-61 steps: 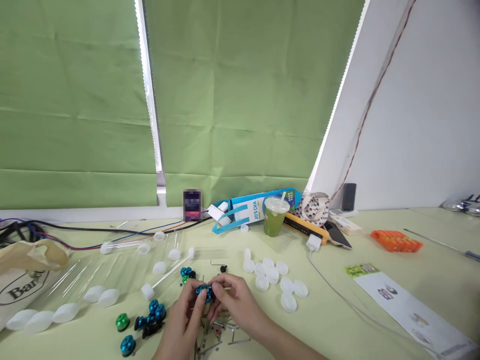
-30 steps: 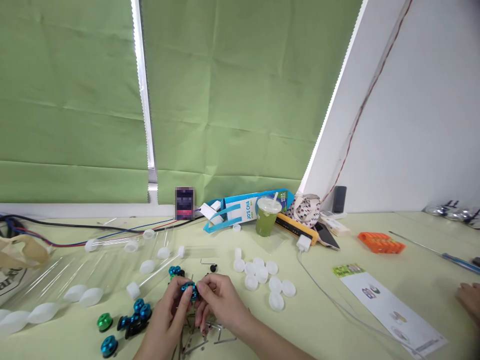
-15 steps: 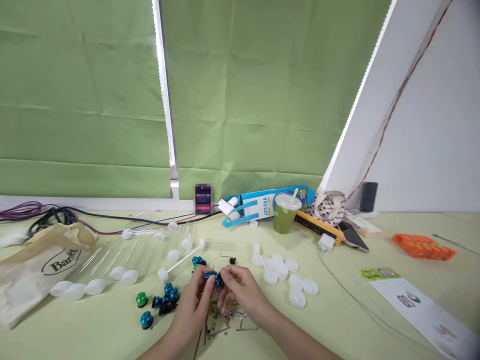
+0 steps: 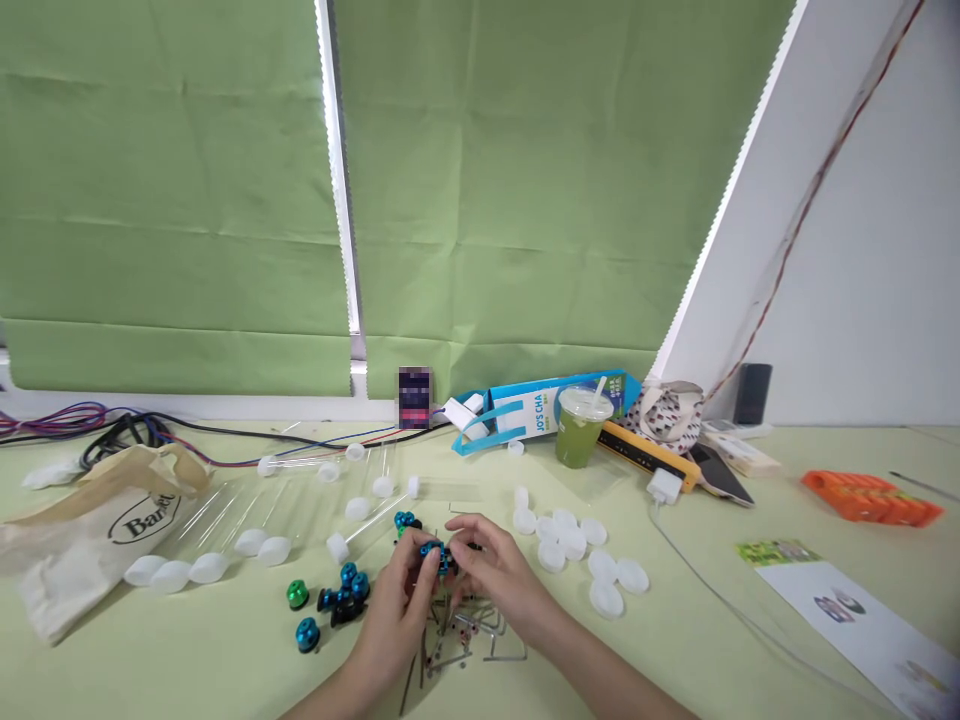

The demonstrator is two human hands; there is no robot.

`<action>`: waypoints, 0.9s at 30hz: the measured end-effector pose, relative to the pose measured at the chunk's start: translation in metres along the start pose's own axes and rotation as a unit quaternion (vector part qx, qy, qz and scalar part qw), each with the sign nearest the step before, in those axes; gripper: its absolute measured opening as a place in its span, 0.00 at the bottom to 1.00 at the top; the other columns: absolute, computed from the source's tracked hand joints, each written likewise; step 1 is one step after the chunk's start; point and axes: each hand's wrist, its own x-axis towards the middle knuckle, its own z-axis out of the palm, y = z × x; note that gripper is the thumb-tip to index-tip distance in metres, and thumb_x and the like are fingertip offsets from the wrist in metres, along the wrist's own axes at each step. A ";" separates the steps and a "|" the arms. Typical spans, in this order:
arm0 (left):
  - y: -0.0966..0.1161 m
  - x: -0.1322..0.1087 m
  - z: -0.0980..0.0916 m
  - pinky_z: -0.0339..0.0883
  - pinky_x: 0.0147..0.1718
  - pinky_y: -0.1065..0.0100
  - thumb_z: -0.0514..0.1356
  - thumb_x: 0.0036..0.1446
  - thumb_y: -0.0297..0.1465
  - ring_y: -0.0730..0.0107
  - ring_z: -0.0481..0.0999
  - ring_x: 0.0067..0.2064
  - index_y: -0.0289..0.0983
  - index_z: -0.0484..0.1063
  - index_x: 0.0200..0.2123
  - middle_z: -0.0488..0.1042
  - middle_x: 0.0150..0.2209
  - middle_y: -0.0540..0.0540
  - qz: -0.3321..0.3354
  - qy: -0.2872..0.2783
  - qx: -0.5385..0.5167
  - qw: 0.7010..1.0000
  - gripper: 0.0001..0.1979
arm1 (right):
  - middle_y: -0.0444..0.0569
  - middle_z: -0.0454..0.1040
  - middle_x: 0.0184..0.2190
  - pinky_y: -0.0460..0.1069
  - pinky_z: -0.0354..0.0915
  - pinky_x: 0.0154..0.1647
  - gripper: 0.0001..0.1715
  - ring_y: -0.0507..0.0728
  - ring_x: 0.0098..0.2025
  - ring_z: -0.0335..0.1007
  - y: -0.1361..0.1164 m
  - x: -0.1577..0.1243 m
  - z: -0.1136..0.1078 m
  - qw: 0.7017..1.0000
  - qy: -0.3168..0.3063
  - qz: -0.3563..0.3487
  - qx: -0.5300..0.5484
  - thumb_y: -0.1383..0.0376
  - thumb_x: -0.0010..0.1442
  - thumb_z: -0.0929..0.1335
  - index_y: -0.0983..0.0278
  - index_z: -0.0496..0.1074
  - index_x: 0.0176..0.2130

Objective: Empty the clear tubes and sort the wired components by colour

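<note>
A small blue metal part with black sections sits between my two hands above the table. My left hand is closed on its left side, thumb pressed against it. My right hand pinches the black right end with bent fingers, its index finger lifted higher. What exactly the part is, I cannot make out. Under my hands lie L-shaped metal hex keys, thin rods and tiny loose pieces, partly hidden. Left of my left hand are several round blue metal pieces with black bases and a green one.
Clear tubes with white caps lie at the left beside a cloth bag. Several white caps are scattered on the right. Behind them stand a green drink cup and a blue bag. A white cable crosses the right side.
The whole view has shifted slightly, so things appear a little farther right. My right index finger has lifted and straightened; both hands stay at the blue part.
</note>
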 end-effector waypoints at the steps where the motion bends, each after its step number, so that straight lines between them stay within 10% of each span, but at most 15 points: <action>1: 0.001 0.000 -0.001 0.61 0.25 0.73 0.51 0.55 0.38 0.74 0.66 0.26 0.37 0.62 0.35 0.65 0.25 0.51 0.013 -0.012 0.020 1.000 0.10 | 0.44 0.65 0.27 0.46 0.65 0.21 0.20 0.49 0.23 0.66 0.000 0.000 0.000 1.000 -0.009 0.017 -0.008 0.52 0.50 0.66 0.65 0.64 0.35; 27: 0.010 -0.002 -0.002 0.64 0.29 0.70 0.49 0.58 0.35 0.73 0.70 0.29 0.39 0.61 0.37 0.68 0.28 0.51 0.012 -0.069 -0.032 0.997 0.07 | 0.43 0.64 0.29 0.45 0.64 0.25 0.20 0.49 0.27 0.66 -0.002 -0.004 -0.005 0.999 -0.032 -0.009 -0.006 0.58 0.46 0.70 0.65 0.64 0.36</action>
